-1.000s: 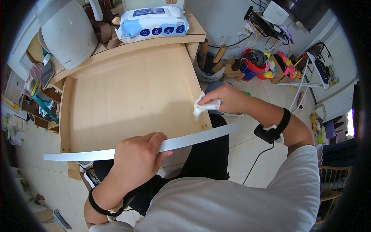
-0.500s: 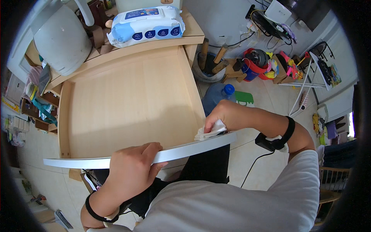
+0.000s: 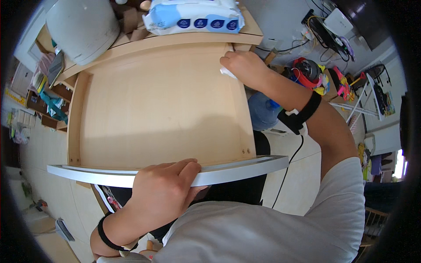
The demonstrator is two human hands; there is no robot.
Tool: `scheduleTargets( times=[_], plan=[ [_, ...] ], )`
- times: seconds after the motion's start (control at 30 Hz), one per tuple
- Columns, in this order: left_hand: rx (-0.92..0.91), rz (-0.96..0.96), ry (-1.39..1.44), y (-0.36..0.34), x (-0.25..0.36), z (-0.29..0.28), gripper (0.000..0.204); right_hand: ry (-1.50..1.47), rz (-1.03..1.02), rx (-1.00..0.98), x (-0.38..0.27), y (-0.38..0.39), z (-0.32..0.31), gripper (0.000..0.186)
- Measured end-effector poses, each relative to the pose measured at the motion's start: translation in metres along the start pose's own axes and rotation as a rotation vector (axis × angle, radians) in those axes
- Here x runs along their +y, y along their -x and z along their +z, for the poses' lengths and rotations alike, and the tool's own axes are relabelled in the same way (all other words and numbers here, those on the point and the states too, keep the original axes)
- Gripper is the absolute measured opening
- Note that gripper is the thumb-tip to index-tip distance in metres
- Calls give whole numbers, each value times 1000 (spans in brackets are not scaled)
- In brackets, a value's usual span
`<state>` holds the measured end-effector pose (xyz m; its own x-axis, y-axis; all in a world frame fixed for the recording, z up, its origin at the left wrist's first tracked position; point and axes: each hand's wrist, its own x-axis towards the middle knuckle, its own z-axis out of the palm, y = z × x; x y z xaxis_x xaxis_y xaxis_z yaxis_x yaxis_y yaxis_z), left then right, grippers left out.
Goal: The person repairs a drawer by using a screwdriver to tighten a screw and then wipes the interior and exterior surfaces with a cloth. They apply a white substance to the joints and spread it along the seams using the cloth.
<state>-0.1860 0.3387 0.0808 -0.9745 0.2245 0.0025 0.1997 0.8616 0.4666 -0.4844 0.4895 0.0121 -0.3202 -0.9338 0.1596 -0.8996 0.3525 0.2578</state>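
Observation:
A pulled-out wooden drawer (image 3: pixel 153 105) with a white front panel (image 3: pixel 245 170) spreads before me, its inside bare. My left hand (image 3: pixel 164 184) grips the top edge of that panel near its middle, fingers over the inner side and thumb outside. At the far right corner, my right hand (image 3: pixel 245 65) is closed on a white wipe (image 3: pixel 227 72), pressing it against the drawer's right side wall (image 3: pixel 243 105). Most of the wipe is hidden under the fingers.
On the cabinet top (image 3: pixel 175 38) lie a pack of wipes (image 3: pixel 193 17) and a white rounded appliance (image 3: pixel 81 30). Right of the drawer stand a blue water jug (image 3: pixel 263 111) and a red bucket (image 3: pixel 307 72). A cable (image 3: pixel 289 162) hangs from my right wrist.
My right hand has moved with the wipe from the front right corner along the right wall to the far end. My left hand stays on the front panel; the view has shifted slightly.

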Motion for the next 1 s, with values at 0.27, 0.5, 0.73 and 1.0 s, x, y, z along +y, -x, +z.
scheduleTargets(
  times=[0.27,0.5,0.73,1.0],
  plan=[
    [94,69,-12,3,-5,3,27,100,-334,375,-4,-60,18,11],
    [46,52,5,3,-6,2,31,-460,236,176,24,-78,43,28],
    [67,62,17,2,-7,3,33,-167,383,198,19,-67,52,26],
    [10,29,-10,3,-4,-1,30,117,372,-251,6,-57,42,15]
  ],
)
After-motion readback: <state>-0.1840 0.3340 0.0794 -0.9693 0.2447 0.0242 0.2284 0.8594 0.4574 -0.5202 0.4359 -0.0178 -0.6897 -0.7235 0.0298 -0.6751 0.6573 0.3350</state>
